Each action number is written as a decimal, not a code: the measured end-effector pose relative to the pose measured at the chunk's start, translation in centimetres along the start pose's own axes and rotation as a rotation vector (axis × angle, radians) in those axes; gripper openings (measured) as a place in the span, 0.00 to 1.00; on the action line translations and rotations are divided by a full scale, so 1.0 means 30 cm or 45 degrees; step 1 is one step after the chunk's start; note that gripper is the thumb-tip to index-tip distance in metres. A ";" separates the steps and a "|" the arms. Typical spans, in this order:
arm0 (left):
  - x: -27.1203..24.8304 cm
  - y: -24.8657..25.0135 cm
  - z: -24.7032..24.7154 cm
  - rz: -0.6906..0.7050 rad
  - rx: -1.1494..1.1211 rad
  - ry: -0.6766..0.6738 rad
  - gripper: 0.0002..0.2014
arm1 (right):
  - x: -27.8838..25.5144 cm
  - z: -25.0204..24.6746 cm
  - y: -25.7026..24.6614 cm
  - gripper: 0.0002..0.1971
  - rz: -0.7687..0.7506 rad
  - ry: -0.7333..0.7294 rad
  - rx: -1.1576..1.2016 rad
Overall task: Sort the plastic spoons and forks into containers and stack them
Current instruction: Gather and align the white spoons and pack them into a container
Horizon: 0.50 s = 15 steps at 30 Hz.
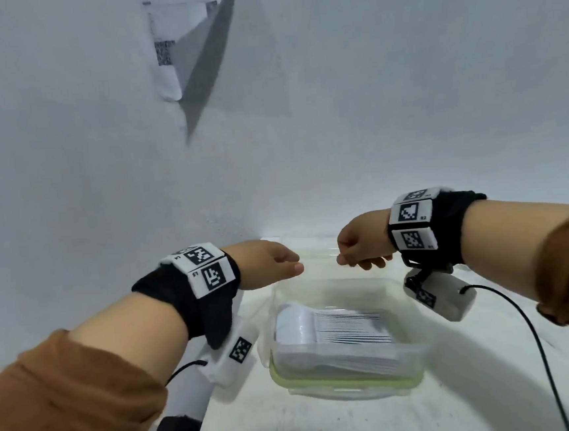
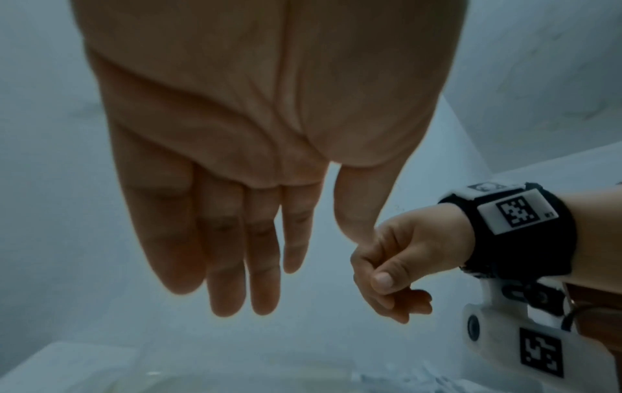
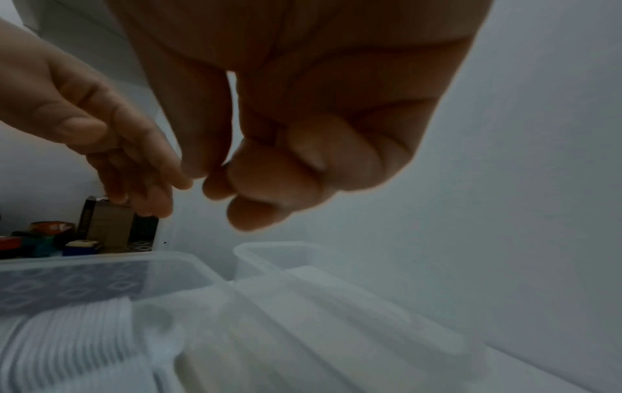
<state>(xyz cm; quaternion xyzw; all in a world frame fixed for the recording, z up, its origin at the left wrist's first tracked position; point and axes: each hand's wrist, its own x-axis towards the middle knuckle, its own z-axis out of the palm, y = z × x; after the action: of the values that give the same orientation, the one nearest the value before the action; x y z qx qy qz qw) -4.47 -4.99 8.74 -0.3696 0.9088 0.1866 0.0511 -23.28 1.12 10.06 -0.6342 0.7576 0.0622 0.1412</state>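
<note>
Both hands hover above the clear container (image 1: 338, 334), touching nothing. The left hand (image 1: 266, 263) hangs relaxed, fingers straight and empty; the right hand (image 1: 361, 246) is curled into an empty fist. White plastic cutlery (image 1: 335, 338) lies stacked inside the container, which sits on a green-rimmed lid (image 1: 345, 380) on the white tabletop (image 1: 414, 417), close against the plain wall (image 1: 404, 101).

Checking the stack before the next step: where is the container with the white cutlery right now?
In the head view the clear container sits on the white table, centre-right, below and between the left hand and right hand.
</note>
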 end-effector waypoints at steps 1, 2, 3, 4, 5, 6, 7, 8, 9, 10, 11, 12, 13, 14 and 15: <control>0.012 0.024 -0.005 0.009 -0.039 0.023 0.17 | -0.013 -0.010 0.030 0.13 0.019 0.003 -0.035; 0.028 0.056 -0.007 0.017 -0.101 0.048 0.17 | -0.032 -0.019 0.067 0.14 0.040 0.011 -0.073; 0.044 0.088 -0.009 0.017 -0.176 0.068 0.17 | -0.049 -0.026 0.102 0.14 0.062 0.015 -0.104; 0.061 0.133 -0.007 0.037 -0.252 0.081 0.17 | -0.073 -0.032 0.146 0.13 0.088 0.021 -0.132; 0.071 0.174 -0.005 0.049 -0.323 0.088 0.16 | -0.091 -0.033 0.185 0.13 0.113 0.016 -0.156; 0.084 0.219 -0.001 0.055 -0.381 0.095 0.16 | -0.111 -0.033 0.229 0.13 0.141 0.003 -0.175; 0.102 0.277 0.006 0.061 -0.418 0.101 0.16 | -0.134 -0.029 0.286 0.12 0.171 -0.011 -0.186; 0.117 0.324 0.014 0.065 -0.435 0.106 0.16 | -0.151 -0.023 0.334 0.11 0.199 -0.023 -0.182; 0.137 0.381 0.028 0.066 -0.440 0.107 0.16 | -0.173 -0.011 0.393 0.11 0.226 -0.031 -0.181; 0.154 0.425 0.040 0.069 -0.436 0.112 0.15 | -0.188 0.000 0.439 0.10 0.243 -0.035 -0.188; 0.174 0.472 0.054 0.073 -0.419 0.116 0.15 | -0.202 0.013 0.488 0.10 0.260 -0.043 -0.200; 0.198 0.525 0.073 0.075 -0.398 0.113 0.15 | -0.220 0.029 0.543 0.10 0.272 -0.058 -0.213; 0.220 0.569 0.090 0.076 -0.373 0.110 0.15 | -0.231 0.042 0.590 0.09 0.283 -0.078 -0.217; 0.244 0.620 0.113 0.072 -0.355 0.095 0.15 | -0.244 0.061 0.644 0.08 0.294 -0.094 -0.221; 0.264 0.655 0.132 0.065 -0.331 0.083 0.15 | -0.250 0.077 0.685 0.08 0.302 -0.100 -0.225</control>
<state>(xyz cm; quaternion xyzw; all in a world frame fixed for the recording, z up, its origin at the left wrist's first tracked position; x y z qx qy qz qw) -23.95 4.26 9.17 -0.3555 0.8874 0.2919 -0.0315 -41.91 12.68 8.31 -0.5472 0.8128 0.1695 0.1060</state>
